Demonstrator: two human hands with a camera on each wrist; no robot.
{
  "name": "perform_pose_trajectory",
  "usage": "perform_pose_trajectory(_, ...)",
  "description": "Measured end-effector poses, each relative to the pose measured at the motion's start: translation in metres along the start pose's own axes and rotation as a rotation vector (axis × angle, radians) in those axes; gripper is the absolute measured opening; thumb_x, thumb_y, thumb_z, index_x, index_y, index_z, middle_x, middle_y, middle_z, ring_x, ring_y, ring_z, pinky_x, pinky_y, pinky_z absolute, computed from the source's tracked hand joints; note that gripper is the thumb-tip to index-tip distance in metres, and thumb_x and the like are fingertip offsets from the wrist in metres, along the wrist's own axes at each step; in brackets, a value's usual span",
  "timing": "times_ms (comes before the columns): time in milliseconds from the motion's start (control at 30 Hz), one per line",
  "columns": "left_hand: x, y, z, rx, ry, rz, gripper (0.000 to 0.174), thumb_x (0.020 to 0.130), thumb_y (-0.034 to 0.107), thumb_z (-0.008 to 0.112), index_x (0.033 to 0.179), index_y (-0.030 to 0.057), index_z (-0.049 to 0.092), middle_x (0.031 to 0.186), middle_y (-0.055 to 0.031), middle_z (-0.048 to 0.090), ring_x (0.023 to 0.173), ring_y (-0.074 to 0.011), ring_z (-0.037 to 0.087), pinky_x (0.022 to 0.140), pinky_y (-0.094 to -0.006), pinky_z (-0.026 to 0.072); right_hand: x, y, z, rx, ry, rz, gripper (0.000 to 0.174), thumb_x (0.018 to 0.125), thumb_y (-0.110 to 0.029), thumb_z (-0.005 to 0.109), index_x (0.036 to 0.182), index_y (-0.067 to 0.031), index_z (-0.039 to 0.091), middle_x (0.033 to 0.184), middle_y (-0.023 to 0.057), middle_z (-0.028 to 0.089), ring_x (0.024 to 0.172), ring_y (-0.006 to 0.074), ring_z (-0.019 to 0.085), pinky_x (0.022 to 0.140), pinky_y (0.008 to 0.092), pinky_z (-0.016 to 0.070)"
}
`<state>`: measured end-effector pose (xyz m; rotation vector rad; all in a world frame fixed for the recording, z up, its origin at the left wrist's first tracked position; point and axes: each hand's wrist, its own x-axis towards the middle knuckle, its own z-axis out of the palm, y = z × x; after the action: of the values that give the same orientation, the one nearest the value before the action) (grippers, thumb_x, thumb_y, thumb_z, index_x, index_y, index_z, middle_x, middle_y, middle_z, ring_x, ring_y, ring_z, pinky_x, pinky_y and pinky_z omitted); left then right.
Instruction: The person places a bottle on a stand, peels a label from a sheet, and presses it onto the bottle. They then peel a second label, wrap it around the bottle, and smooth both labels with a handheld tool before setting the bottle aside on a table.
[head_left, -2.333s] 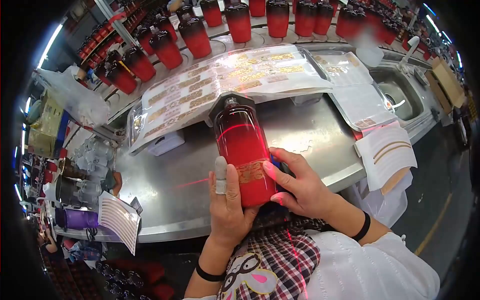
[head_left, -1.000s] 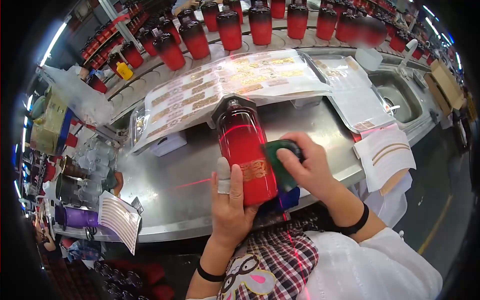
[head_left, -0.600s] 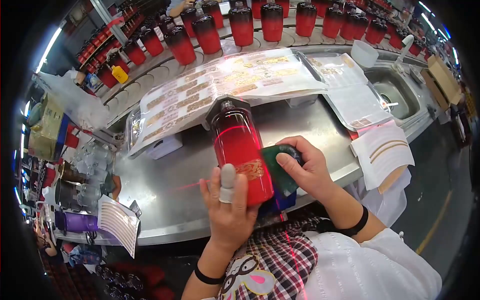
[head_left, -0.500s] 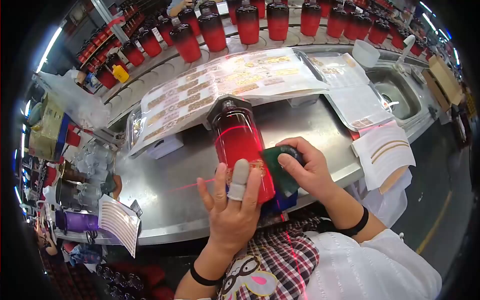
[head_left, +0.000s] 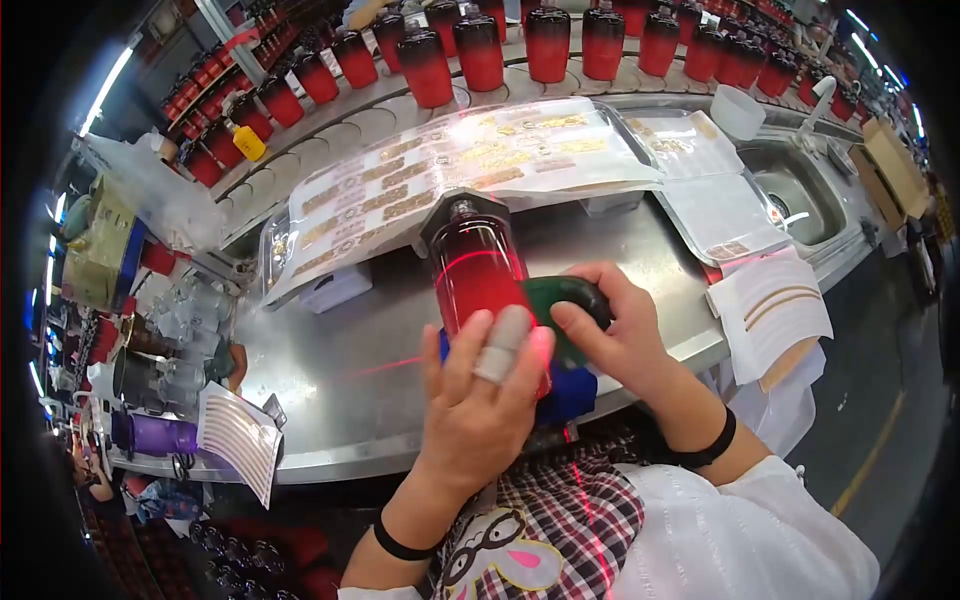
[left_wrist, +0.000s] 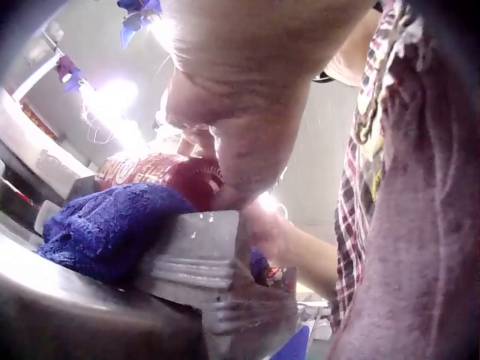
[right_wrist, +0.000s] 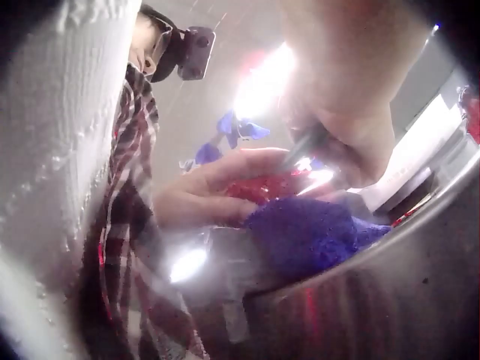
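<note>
A glossy bottle [head_left: 475,270], black at the neck and red below, lies on a blue cloth [head_left: 568,396] with its neck in a dark angular rest [head_left: 430,222]. My left hand [head_left: 480,400] lays its fingers across the bottle's lower front, over the place of the gold decal; one finger wears a pale finger cover [head_left: 500,345]. With my right hand [head_left: 625,330] I grip a dark green scraper [head_left: 555,300], its flat face against the bottle's right side. The left wrist view shows the red bottle [left_wrist: 150,171] above the blue cloth [left_wrist: 112,225] and a grey block [left_wrist: 199,247].
Behind the bottle, a tilted tray holds sheets of gold decals [head_left: 400,190]. More decal sheets [head_left: 715,215] lie near the sink [head_left: 800,195] at right. Red-black bottles [head_left: 548,50] line a curved conveyor. At left are a striped sheet [head_left: 237,440] and a purple tumbler [head_left: 155,435].
My right hand, bare-fingered on the decal at first, now holds the green scraper against the bottle. The left hand has slid from the bottle's left side across its front, covering the decal.
</note>
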<state>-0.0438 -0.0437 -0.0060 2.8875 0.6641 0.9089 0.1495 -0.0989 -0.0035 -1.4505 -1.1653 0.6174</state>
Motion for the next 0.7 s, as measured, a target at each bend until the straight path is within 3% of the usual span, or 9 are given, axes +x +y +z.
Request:
perform_pose_trajectory(100,-0.016,-0.006,0.013,-0.153,0.119,-0.156,0.084,0.072,0.022,0.080,0.145,0.0027,0.042,0.144,-0.0211,0.047,0.135,-0.0386,0.040,0.116,-0.0569,0.0186,0.008,0.000,-0.003,-0.401,-0.055,-0.681,0.029,0.078,-0.009,0.077,0.104,-0.0055,0.064,0.089,0.0102,0.061,0.084,0.0261,0.061,0.075,0.0367,0.0501)
perform_pose_trajectory(233,-0.027,-0.014,0.019,-0.197,0.122,-0.233,0.090,0.076,0.031,0.080,0.147,-0.0039,0.037,0.145,-0.0270,0.043,0.134,-0.0435,0.041,0.116,-0.0568,0.0182,0.005,-0.023,-0.011,-0.113,-0.529,-0.596,0.027,0.077,-0.011,0.076,0.101,-0.0066,0.064,0.088,0.0116,0.059,0.086,0.0316,0.060,0.074,0.0410,0.0488)
perform_pose_trajectory(267,-0.030,-0.014,0.020,-0.191,0.113,-0.235,0.090,0.076,0.033,0.079,0.147,-0.0037,0.037,0.145,-0.0270,0.043,0.134,-0.0438,0.041,0.116,-0.0567,0.0183,0.011,-0.014,-0.011,-0.104,-0.500,-0.471,0.026,0.077,-0.011,0.076,0.101,-0.0067,0.065,0.087,0.0120,0.059,0.084,0.0323,0.060,0.072,0.0397,0.0487)
perform_pose_trajectory(333,-0.029,-0.013,0.020,-0.174,0.115,-0.226,0.091,0.077,0.036,0.078,0.147,-0.0030,0.036,0.146,-0.0271,0.043,0.133,-0.0438,0.041,0.116,-0.0566,0.0187,0.029,0.001,-0.003,-0.209,-0.045,-0.430,0.031,0.078,-0.006,0.078,0.107,-0.0071,0.067,0.086,0.0097,0.061,0.076,0.0260,0.061,0.068,0.0355,0.0487)
perform_pose_trajectory(367,-0.029,-0.013,0.019,-0.164,0.119,-0.221,0.091,0.078,0.038,0.078,0.148,-0.0026,0.036,0.146,-0.0271,0.043,0.133,-0.0437,0.042,0.116,-0.0565,0.0189,0.039,0.003,-0.005,-0.448,0.092,-0.632,0.030,0.077,-0.006,0.079,0.106,-0.0068,0.068,0.083,0.0093,0.059,0.075,0.0260,0.059,0.068,0.0353,0.0483)
perform_pose_trajectory(467,-0.030,-0.015,0.019,-0.145,0.116,-0.223,0.089,0.079,0.040,0.076,0.147,-0.0019,0.037,0.146,-0.0268,0.043,0.133,-0.0433,0.042,0.115,-0.0568,0.0196,0.014,-0.018,-0.005,-0.233,-0.306,-0.712,0.028,0.078,-0.006,0.078,0.104,-0.0059,0.067,0.081,0.0096,0.058,0.073,0.0263,0.057,0.067,0.0355,0.0474)
perform_pose_trajectory(500,-0.030,-0.015,0.020,-0.158,0.126,-0.226,0.089,0.080,0.040,0.076,0.147,-0.0019,0.037,0.146,-0.0268,0.043,0.132,-0.0432,0.043,0.115,-0.0571,0.0193,0.010,-0.023,-0.009,-0.061,-0.509,-0.611,0.029,0.077,-0.005,0.078,0.103,-0.0062,0.067,0.081,0.0096,0.057,0.071,0.0261,0.056,0.066,0.0357,0.0463)
perform_pose_trajectory(633,-0.032,-0.014,0.022,-0.189,0.132,-0.221,0.088,0.079,0.040,0.076,0.147,-0.0020,0.039,0.146,-0.0265,0.043,0.131,-0.0426,0.044,0.115,-0.0581,0.0180,0.032,-0.005,-0.004,-0.293,0.007,-0.468,0.029,0.079,-0.008,0.078,0.106,-0.0080,0.068,0.087,0.0098,0.062,0.079,0.0269,0.060,0.071,0.0352,0.0486)
perform_pose_trajectory(700,-0.030,-0.017,0.019,-0.164,0.124,-0.214,0.088,0.079,0.040,0.077,0.146,-0.0019,0.039,0.145,-0.0262,0.044,0.130,-0.0423,0.044,0.115,-0.0584,0.0174,0.021,-0.011,-0.004,-0.206,-0.194,-0.564,0.026,0.080,-0.008,0.076,0.105,-0.0067,0.067,0.086,0.0105,0.061,0.077,0.0264,0.060,0.069,0.0343,0.0483)
